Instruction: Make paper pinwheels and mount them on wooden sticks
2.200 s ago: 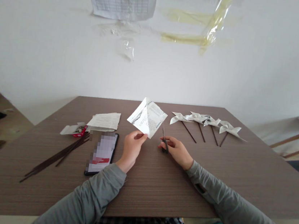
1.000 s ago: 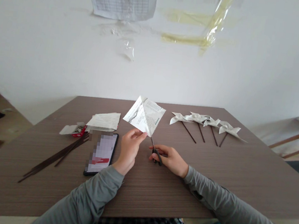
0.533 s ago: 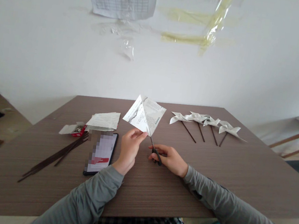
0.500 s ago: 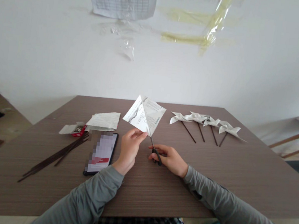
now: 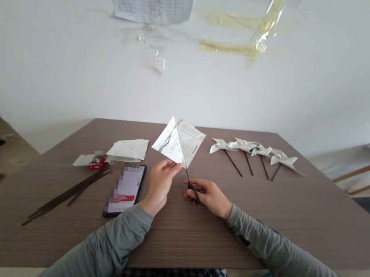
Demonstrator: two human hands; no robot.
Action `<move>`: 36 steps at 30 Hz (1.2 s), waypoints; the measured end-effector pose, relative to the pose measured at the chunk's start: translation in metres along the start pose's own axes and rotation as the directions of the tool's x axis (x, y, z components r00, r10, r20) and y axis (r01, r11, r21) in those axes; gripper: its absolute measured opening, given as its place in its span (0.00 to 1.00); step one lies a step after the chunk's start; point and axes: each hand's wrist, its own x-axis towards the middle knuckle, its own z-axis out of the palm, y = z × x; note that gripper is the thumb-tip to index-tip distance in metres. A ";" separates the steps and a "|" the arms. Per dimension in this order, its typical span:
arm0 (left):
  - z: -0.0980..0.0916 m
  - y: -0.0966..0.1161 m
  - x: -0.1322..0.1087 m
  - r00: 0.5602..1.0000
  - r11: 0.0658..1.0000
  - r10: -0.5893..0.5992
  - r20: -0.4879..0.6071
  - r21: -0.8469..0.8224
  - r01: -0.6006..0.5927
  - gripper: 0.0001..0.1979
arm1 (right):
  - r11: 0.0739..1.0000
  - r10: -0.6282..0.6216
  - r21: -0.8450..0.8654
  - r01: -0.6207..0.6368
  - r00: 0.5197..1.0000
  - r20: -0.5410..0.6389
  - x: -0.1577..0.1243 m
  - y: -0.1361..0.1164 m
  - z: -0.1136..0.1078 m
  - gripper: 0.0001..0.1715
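Observation:
A square of printed paper (image 5: pixel 189 141) with a diagonal crease is held up over the table by my left hand (image 5: pixel 160 185), thumb and fingers pinching its lower corner. My right hand (image 5: pixel 209 197) grips the dark handles of a pair of scissors (image 5: pixel 193 192). The scissor blades meet the paper at its near corner, right beside my left fingertips, and point along the crease. How far the blades are apart cannot be made out.
To the right lie several paper pinwheels (image 5: pixel 245 146) on brown sticks. At left are a stack of paper squares (image 5: pixel 129 148), an open red box (image 5: pixel 97 160) of small metal pieces, a bundle of brown sticks (image 5: pixel 66 193) and a phone (image 5: pixel 125 190). A wall (image 5: pixel 190 94) stands behind the table (image 5: pixel 262 220).

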 end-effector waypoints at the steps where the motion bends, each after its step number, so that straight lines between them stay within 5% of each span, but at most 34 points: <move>1: 0.000 0.000 0.000 1.000 1.000 0.000 -0.002 -0.005 0.000 0.15 | 1.000 0.007 -0.003 -0.007 1.000 0.002 0.000 0.001 0.000 0.31; 9: 0.000 0.002 0.000 1.000 1.000 -0.008 -0.005 -0.022 0.008 0.15 | 0.998 -0.001 -0.055 0.006 0.997 0.083 0.007 0.014 -0.006 0.40; 36: 0.002 0.003 -0.001 1.000 0.999 -0.028 -0.010 -0.041 0.028 0.16 | 1.000 0.008 -0.010 -0.007 0.997 0.076 0.005 0.014 -0.004 0.33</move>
